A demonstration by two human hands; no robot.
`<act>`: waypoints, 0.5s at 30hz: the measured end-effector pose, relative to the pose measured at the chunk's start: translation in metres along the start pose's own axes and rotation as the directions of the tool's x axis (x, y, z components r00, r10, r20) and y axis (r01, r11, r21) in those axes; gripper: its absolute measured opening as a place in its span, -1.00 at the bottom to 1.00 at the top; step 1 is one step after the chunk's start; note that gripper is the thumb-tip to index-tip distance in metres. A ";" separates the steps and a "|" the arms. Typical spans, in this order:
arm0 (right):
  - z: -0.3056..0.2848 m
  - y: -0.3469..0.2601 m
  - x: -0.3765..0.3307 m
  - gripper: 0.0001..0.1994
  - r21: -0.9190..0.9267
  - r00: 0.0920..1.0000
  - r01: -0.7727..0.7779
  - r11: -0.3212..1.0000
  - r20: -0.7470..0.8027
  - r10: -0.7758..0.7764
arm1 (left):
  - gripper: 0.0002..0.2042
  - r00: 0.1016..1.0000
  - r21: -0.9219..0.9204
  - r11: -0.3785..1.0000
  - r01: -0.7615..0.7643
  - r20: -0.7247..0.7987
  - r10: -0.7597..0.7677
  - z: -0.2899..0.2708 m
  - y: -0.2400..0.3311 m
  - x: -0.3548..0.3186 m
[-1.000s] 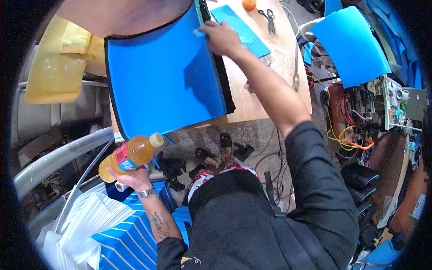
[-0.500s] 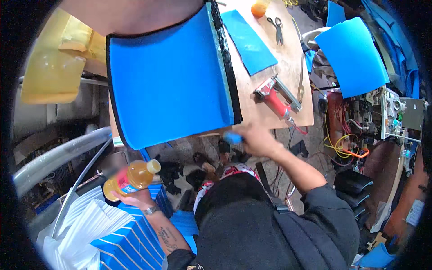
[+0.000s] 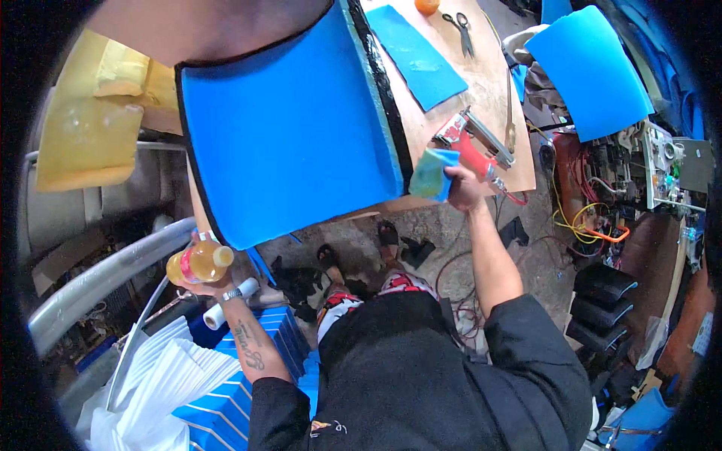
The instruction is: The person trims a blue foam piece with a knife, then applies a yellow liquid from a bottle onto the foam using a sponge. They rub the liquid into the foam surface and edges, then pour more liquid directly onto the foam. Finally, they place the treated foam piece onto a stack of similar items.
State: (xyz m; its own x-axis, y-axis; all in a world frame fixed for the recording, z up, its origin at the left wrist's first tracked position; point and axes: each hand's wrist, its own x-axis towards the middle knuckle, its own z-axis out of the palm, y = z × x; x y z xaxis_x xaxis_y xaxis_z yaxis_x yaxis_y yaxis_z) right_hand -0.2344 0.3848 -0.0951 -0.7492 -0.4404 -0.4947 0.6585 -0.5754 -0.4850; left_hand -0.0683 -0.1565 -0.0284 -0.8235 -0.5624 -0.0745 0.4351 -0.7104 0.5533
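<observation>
The right hand (image 3: 464,188) grips a small blue-green sponge (image 3: 434,174) at the near edge of the wooden table (image 3: 451,113), its fingers closed around it. The sponge sits just beside the black-rimmed edge of the big blue foam panel (image 3: 289,128), which covers the table's left part and overhangs its near edge. The left hand (image 3: 204,279) is wrapped around a bottle (image 3: 199,262) of orange liquid, held low, below the panel's near-left corner and off the table.

The work in hand looks like wetting the sponge and wiping the panel. To do it well, bring the bottle up to the sponge over the table's edge, not over the panel, and pour little. Keep the sponge flat so it soaks evenly. The red tool (image 3: 472,150) lies right behind the right hand, so the wrist should stay clear of it. Scissors (image 3: 460,30) and a smaller blue sheet (image 3: 415,56) lie toward the far edge, well apart.
</observation>
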 end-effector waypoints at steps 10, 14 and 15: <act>0.020 0.073 -0.011 -0.56 0.096 0.975 0.219 0.971 -0.043 -0.216 | -0.05 0.944 0.048 0.957 0.287 0.155 -0.291 -0.061 0.028 0.033; 0.035 0.110 -0.037 -0.57 0.108 0.965 0.242 0.964 -0.131 -0.227 | -0.02 0.923 0.100 0.921 0.376 0.052 -0.382 -0.057 0.048 0.039; 0.041 0.116 -0.045 -0.57 0.100 0.958 0.257 0.961 -0.158 -0.240 | -0.05 0.899 0.075 0.905 0.420 0.103 -0.426 -0.066 0.056 0.040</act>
State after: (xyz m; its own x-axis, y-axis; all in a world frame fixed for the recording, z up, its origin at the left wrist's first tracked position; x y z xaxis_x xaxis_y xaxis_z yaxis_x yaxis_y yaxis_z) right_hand -0.1268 0.3100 -0.0997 -0.8644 -0.1751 -0.4713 0.4332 -0.7351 -0.5215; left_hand -0.0533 -0.2464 -0.0551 -0.9630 -0.1598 -0.2171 0.0206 -0.8466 0.5318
